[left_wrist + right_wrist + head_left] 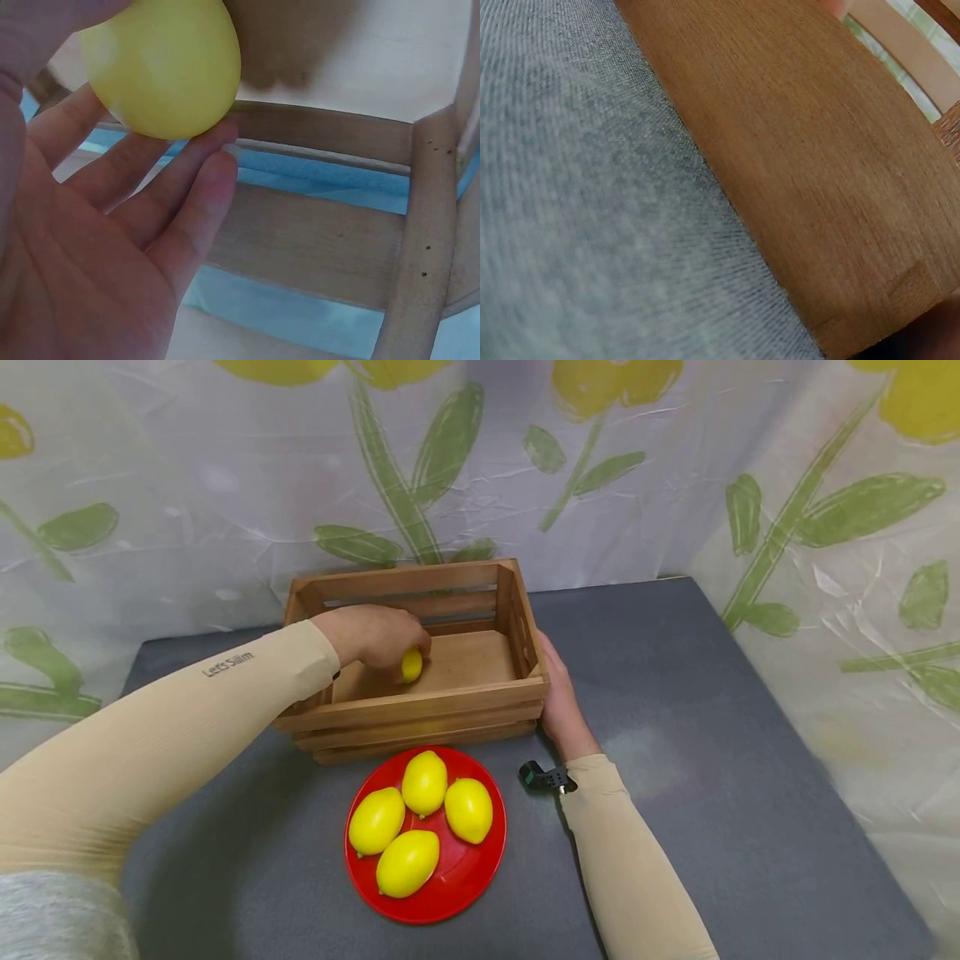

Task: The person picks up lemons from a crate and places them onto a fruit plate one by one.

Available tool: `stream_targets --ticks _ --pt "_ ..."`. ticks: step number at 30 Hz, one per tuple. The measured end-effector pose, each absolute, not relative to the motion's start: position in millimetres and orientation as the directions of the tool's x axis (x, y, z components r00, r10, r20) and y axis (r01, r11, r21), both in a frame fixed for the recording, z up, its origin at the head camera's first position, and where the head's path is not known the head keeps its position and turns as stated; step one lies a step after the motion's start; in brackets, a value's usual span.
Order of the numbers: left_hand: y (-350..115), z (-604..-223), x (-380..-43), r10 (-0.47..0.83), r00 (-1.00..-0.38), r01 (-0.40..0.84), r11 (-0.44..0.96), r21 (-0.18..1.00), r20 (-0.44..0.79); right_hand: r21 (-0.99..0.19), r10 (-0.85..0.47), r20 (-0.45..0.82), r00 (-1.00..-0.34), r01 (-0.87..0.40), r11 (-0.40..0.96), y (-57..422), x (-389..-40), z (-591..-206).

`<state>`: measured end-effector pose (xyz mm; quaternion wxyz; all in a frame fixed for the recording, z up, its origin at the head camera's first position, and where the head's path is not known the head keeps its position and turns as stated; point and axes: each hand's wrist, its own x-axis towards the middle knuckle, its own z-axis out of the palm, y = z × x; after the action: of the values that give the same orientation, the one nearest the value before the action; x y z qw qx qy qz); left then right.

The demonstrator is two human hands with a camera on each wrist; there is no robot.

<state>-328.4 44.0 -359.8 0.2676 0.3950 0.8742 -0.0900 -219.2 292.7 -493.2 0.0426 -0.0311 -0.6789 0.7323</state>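
Inside a slatted wooden crate [420,702], my left hand [378,635] pinches a yellow lemon [412,665] between thumb and fingers, low over the crate's floor. The left wrist view shows this lemon [169,67] large, near the thumb and fingertips, with crate slats [315,240] behind. My right hand [561,702] lies along the outside of the crate's right end, its fingers extended against the wood. In the right wrist view, the crate's end board [802,165] fills the right side and hides most of that hand.
In front of the crate, a red plate [457,881] holds several lemons [423,783]. Everything stands on a dark grey table [660,827]. A pale curtain [247,510] painted with yellow flowers hangs behind the table and along its right side.
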Motion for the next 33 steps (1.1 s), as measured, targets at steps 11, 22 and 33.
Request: stream_targets --ticks 11,22,33 --pt "29.4 -323.8 -314.5 0.701 -0.577 0.733 0.670 0.113 -0.418 -0.998 0.109 0.017 -0.994 -0.024 -0.065 290.4 -219.3 -493.6" --pt "12.3 -293.2 -294.0 0.736 -0.600 0.749 0.654 0.104 -0.313 -0.996 0.125 -0.016 -0.992 0.005 -0.089 291.0 -218.8 -493.4" --pt "0.6 -267.1 -265.3 0.724 -0.638 0.723 0.680 0.122 -0.262 -0.998 0.126 -0.030 -0.992 0.023 -0.060 288.5 -219.4 -492.9"
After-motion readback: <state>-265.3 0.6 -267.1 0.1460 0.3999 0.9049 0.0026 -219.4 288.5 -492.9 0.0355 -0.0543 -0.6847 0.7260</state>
